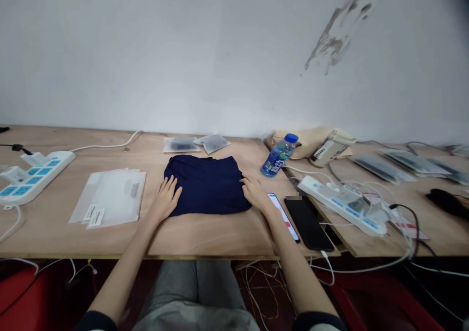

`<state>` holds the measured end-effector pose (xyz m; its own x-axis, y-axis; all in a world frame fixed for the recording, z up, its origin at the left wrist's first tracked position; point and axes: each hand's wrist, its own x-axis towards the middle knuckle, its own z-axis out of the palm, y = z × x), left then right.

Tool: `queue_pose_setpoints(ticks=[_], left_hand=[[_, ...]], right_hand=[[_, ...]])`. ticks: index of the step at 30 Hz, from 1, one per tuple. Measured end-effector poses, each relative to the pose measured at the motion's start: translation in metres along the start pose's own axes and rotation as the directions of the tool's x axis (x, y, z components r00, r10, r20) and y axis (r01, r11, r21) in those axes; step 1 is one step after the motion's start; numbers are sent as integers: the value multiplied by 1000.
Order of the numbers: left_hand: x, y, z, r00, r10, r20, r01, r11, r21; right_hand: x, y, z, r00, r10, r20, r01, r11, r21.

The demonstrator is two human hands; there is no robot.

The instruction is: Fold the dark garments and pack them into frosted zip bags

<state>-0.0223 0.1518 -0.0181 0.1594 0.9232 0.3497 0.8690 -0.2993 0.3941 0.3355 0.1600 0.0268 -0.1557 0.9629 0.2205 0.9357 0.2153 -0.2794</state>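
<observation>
A dark navy piece of folded cloth (207, 184) lies on the wooden table in front of me, roughly rectangular, with small wrinkles along its top. My left hand (167, 198) rests at the cloth's left edge, fingers stretched out and fingertips on the fabric. At the opposite edge, my right hand (253, 190) touches the cloth with its fingertips, the fingers slightly bent and apart. Left of the cloth is a stack of frosted clear bags (113, 194) with white labels. Beyond it lie two small packaged items (181, 145) in clear bags.
A blue-capped bottle (279, 156) stands right of the cloth. Nearer are a lit phone (284, 216) and a black phone (308, 223) with a cable. Power strips (342, 205) sit on both sides. A beige cup (331, 148) and several bagged items (383, 169) are farther right.
</observation>
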Motion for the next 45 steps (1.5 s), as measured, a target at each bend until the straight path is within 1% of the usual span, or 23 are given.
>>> queue_pose_setpoints(ticks=[4, 7, 10, 12, 14, 15, 17, 18, 19, 20, 21, 22, 24, 25, 27, 29, 32, 34, 36, 38, 41, 43, 45], left_hand=[[1, 0, -12, 991, -75, -113, 51, 978, -200], [1, -2, -20, 975, -148, -166, 93, 950, -299], [0, -3, -25, 961, -200, -192, 133, 940, -314], [-1, -3, -26, 957, -212, -197, 143, 938, -317], [-1, -2, -26, 953, -227, -200, 154, 933, -327], [-1, -2, -27, 951, -235, -203, 159, 930, -332], [-2, 0, -28, 947, -246, -205, 167, 925, -341], [-2, 1, -28, 947, -248, -206, 167, 924, -345], [-2, 1, -28, 947, -245, -206, 163, 923, -349], [-2, 2, -29, 948, -242, -206, 158, 922, -353], [-2, 2, -29, 950, -236, -206, 152, 922, -356], [-2, 3, -29, 951, -230, -207, 146, 923, -357], [-2, 3, -28, 952, -219, -213, 134, 926, -352], [-1, 3, -28, 952, -214, -218, 129, 929, -346], [-1, 2, -28, 951, -209, -227, 126, 935, -332], [-1, 2, -28, 950, -213, -230, 131, 937, -324], [-1, 1, -29, 945, -232, -230, 152, 936, -317], [-2, 1, -29, 942, -239, -235, 159, 936, -313], [-2, 0, -29, 939, -241, -244, 159, 936, -314], [-2, 0, -30, 936, -248, -251, 162, 934, -320], [-2, 1, -31, 932, -262, -252, 172, 928, -330], [-2, 2, -32, 931, -270, -246, 179, 924, -338], [-2, 4, -33, 932, -279, -232, 189, 919, -346]], right_hand=[[12, 1, -25, 998, -52, 38, 50, 997, 53], [21, -9, -45, 997, -60, 40, 55, 994, 98], [30, -34, -51, 1000, -9, 20, 5, 980, 201], [36, -58, -42, 997, 72, 26, -77, 939, 336], [41, -84, -26, 983, 154, 103, -185, 821, 540], [42, -95, -17, 972, 154, 176, -232, 729, 645], [40, -111, -2, 946, 94, 309, -312, 518, 797], [37, -116, 3, 938, 75, 338, -336, 433, 837], [33, -117, 6, 938, 90, 336, -344, 380, 858], [27, -117, 7, 943, 147, 300, -334, 373, 866], [19, -115, 8, 943, 239, 231, -314, 416, 853], [11, -113, 8, 930, 340, 140, -304, 498, 812], [-6, -109, 9, 878, 476, -56, -333, 690, 642], [-13, -108, 12, 860, 495, -123, -360, 760, 541], [-22, -113, 19, 863, 478, -166, -390, 837, 383], [-24, -120, 30, 878, 452, -160, -391, 868, 306], [-17, -129, 43, 870, 466, -159, -418, 869, 265], [-11, -130, 47, 858, 486, -164, -436, 859, 268], [-8, -127, 44, 853, 486, -189, -425, 858, 287], [-7, -124, 33, 849, 478, -225, -403, 861, 309], [-7, -124, 5, 829, 484, -279, -396, 862, 318], [-5, -134, -14, 812, 496, -307, -414, 861, 297], [-1, -152, -24, 815, 490, -309, -426, 868, 255]])
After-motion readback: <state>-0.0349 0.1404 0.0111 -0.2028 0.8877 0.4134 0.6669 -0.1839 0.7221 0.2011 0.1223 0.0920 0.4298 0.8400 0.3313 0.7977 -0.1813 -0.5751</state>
